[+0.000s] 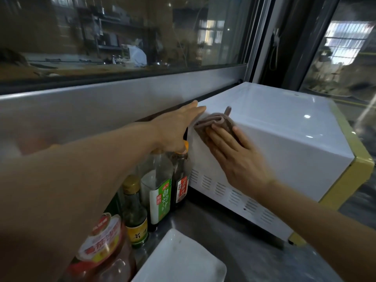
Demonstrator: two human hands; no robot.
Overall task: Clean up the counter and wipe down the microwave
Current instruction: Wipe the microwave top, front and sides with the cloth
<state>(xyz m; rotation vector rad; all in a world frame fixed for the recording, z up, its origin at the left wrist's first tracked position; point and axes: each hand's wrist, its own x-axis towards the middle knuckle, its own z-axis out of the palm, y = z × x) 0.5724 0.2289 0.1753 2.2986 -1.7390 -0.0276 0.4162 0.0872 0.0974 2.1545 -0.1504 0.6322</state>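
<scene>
A white microwave [280,127] with a yellow front frame stands on the steel counter [234,237] at the right, its vented left side facing me. My right hand [236,155] lies flat on that side, pressing a folded brown cloth [215,121] against the upper back corner. My left hand [179,129] reaches over the bottles, fingers straight and together, touching the microwave's back left edge near the cloth.
Several sauce bottles [160,190] stand in a row left of the microwave under my left arm, with a red-labelled jar [103,241] nearest me. A white rectangular plate [179,259] lies on the counter in front. A steel ledge and window run behind.
</scene>
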